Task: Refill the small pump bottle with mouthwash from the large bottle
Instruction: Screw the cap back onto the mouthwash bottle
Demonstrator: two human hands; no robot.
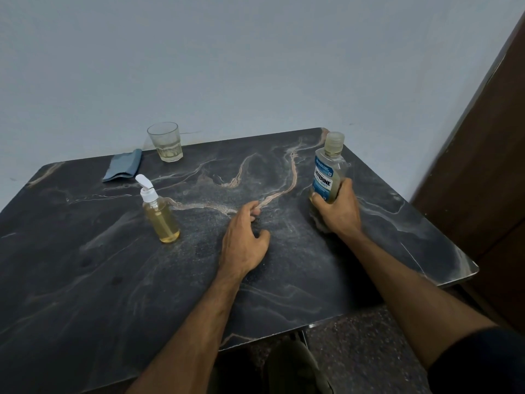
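Nearest me, my left hand (244, 240) rests loosely curled on the dark surface (85, 280), holding nothing. To its left stands the small pump bottle (160, 216), amber-filled. My right hand (338, 211) grips the capped large bottle (329, 169) near the right edge. Farthest, a glass (165, 142) beside a folded cloth (123, 165).

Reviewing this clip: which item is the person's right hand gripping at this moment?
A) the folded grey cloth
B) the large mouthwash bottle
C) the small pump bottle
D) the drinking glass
B: the right hand is wrapped round the lower body of the large mouthwash bottle, while the small pump bottle, the glass and the grey cloth stand or lie untouched on the table.
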